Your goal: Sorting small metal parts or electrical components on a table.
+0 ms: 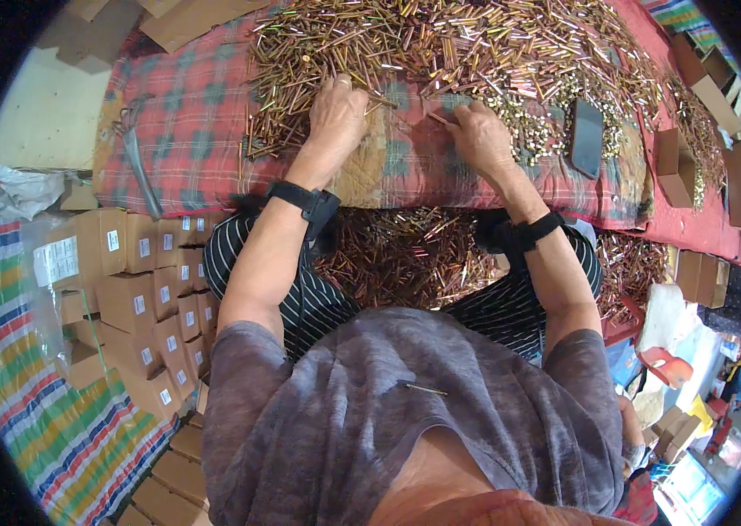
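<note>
Copper-coloured rods (pixel 441 44) fill the top of the head view in a loose heap on a red plaid cloth (pixel 191 114); the heap's far side is cut off by the upper edge, and the rods overlap so thickly that single ones are hard to follow. The left hand (pixel 338 114) is at the heap's near edge, back upward, fingers bent. Its fingertips are lost among the rods, so I cannot tell how far they are closed or whether they have hold of anything; one rod points out just beside it, on the side toward the other hand. The right hand (pixel 481 138) is curled nearly closed over the cloth, with a single rod (pixel 438 118) jutting from between thumb and fingers; the gripped end is covered. Just beside this hand lie small pale-gold pieces (pixel 533 131), too small to make out in shape, with a dark phone (pixel 587 138) at their far side. More rods lie below the cloth's edge, between the knees, partly hidden by the cloth and the striped trousers (pixel 327 302). A grey metal tool (pixel 138 167) lies at the left, its upper end hard to read. Stacked cartons (pixel 138 302) run behind the left arm, which hides some. The clutter by the right rim is bent and blurred.
</note>
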Tool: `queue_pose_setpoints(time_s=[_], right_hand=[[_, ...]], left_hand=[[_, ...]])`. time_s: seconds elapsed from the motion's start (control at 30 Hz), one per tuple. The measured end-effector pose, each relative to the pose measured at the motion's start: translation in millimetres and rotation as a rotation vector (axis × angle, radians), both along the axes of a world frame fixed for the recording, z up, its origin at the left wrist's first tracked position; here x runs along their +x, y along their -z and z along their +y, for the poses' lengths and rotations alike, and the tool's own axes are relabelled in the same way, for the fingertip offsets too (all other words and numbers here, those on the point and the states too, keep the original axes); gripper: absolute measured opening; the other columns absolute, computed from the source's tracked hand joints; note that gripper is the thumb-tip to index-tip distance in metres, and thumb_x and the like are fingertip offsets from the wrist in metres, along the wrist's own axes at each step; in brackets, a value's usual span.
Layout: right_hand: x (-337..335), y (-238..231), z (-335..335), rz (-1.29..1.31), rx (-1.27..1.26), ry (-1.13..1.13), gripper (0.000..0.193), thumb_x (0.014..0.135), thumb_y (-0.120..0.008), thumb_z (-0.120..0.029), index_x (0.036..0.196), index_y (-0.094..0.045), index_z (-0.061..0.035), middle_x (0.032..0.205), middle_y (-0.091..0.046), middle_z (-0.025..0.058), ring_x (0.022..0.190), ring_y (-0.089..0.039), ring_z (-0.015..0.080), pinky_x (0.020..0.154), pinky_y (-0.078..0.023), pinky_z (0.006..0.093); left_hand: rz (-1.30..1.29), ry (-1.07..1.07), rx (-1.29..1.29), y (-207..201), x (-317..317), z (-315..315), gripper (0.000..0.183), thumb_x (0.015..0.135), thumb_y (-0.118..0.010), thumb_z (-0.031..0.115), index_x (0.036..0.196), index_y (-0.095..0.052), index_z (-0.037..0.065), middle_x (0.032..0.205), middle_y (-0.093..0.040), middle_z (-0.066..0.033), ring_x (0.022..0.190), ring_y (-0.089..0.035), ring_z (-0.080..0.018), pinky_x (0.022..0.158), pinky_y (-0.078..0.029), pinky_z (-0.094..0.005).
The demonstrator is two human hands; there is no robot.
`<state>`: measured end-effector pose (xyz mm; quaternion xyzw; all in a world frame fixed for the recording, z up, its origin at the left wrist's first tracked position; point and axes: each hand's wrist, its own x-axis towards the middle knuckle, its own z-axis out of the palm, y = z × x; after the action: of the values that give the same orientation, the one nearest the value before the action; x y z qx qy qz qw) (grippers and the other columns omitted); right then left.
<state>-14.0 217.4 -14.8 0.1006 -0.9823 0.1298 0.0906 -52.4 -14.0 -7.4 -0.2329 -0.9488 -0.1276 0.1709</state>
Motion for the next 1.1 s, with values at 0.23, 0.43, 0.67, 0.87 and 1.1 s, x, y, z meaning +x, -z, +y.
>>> queue_pose_setpoints(time_s=[0.23, 0.43, 0.67, 0.87, 1.1], right_hand=[[-3, 8, -2, 0.023, 0.055, -0.088, 0.012, 0.075, -0.057, -0.013, 0.083, -0.055, -0.0041, 0.084, -0.056, 0.0147, 0.082, -0.057, 0.0325, 0.068, -0.048, 0.0422], [2, -11, -8, -0.001, -0.096, -0.045, 0.008, 0.077, -0.054, -0.009, 0.082, -0.053, -0.0037, 0.085, -0.056, 0.0161, 0.081, -0.056, 0.0354, 0.069, -0.047, 0.0434], [9, -35, -14, 0.026, -0.369, -0.079, 0.014, 0.077, -0.054, -0.007, 0.090, -0.054, -0.0030, 0.086, -0.059, 0.0168, 0.079, -0.058, 0.0361, 0.067, -0.047, 0.0433], [12, -45, -13, 0.065, -0.383, -0.063, 0.016, 0.077, -0.054, -0.006, 0.092, -0.056, -0.0032, 0.084, -0.059, 0.0162, 0.077, -0.059, 0.0349, 0.066, -0.047, 0.0415], [19, -47, -13, 0.032, -0.450, -0.093, 0.016, 0.076, -0.054, -0.008, 0.091, -0.053, -0.0019, 0.083, -0.057, 0.0190, 0.076, -0.056, 0.0390, 0.066, -0.046, 0.0450]], left_hand=[[-0.006, 0.058, -0.083, 6, -4, 2, 0.005, 0.067, -0.059, 0.004, 0.069, -0.061, -0.001, 0.086, -0.053, -0.0165, 0.086, -0.053, -0.0305, 0.074, -0.046, -0.0406], [0.046, 0.010, 0.102, -21, 8, 14, 0.009, 0.075, -0.060, 0.009, 0.077, -0.066, 0.003, 0.077, -0.060, -0.0119, 0.076, -0.057, -0.0275, 0.067, -0.047, -0.0361], [-0.966, 0.106, 1.268, -27, 19, 25, 0.021, 0.088, -0.056, 0.016, 0.102, -0.061, 0.001, 0.079, -0.062, -0.0032, 0.066, -0.055, -0.0076, 0.059, -0.043, -0.0197], [-1.127, 0.199, 1.457, -25, 24, 27, 0.022, 0.087, -0.056, 0.013, 0.104, -0.057, -0.001, 0.080, -0.062, -0.0053, 0.069, -0.056, -0.0084, 0.059, -0.043, -0.0195], [-1.000, 0.125, 1.665, -28, 18, 27, 0.012, 0.083, -0.059, 0.007, 0.091, -0.052, 0.001, 0.089, -0.063, -0.0143, 0.082, -0.063, -0.0191, 0.074, -0.054, -0.0295]])
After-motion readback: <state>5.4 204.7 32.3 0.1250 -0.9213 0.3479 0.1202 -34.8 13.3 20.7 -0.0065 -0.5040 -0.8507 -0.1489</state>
